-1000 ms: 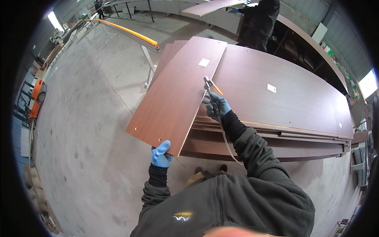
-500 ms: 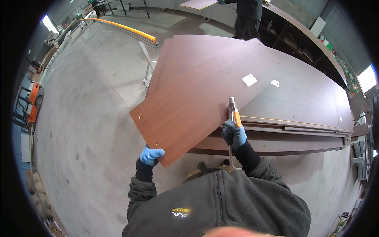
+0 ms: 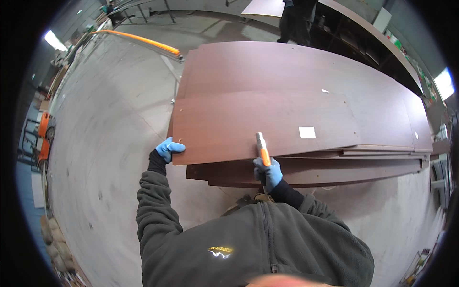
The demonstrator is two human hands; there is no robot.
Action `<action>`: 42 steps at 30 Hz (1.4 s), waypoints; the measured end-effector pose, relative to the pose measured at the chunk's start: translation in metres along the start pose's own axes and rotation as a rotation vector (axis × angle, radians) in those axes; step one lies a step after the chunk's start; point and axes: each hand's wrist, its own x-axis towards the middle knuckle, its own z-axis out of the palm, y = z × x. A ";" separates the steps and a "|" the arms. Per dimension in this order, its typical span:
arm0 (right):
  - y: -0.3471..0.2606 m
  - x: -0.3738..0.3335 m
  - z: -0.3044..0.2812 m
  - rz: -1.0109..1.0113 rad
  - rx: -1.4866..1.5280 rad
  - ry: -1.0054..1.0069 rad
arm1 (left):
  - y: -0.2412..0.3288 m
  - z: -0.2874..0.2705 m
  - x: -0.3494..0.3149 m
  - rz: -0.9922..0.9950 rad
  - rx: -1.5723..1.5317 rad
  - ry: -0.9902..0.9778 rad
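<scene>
"Where's the brown board [image 3: 224, 125] from your end?"

"In the middle of my view, its length running roughly from nine to three o'clock, above the pile of boards [image 3: 306, 172]. I can't tell whether it lies flat on them."

"And your left grip [image 3: 168, 149]?"

"At nine o'clock, clasping the board's end near the corner, my thumb across the top face."

"The right grip [image 3: 269, 173]?"

"Four o'clock, curled round a hand tool [image 3: 262, 149] with a silver nose and an orange part, nose toward twelve. I can't tell whether those fingers touch the board's near edge."

"What else do you see?"

"A white label [image 3: 307, 132] on the board at three, a person [image 3: 297, 24] beyond the pile at one."
</scene>
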 end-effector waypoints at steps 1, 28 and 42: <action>0.000 0.005 0.001 0.006 0.048 -0.009 | 0.004 -0.002 0.006 -0.079 0.088 0.071; 0.026 0.023 0.061 -0.135 0.288 0.213 | -0.001 -0.003 0.047 0.204 0.066 0.542; -0.056 -0.066 -0.055 -0.364 0.355 0.357 | 0.007 0.200 0.081 0.463 0.311 0.540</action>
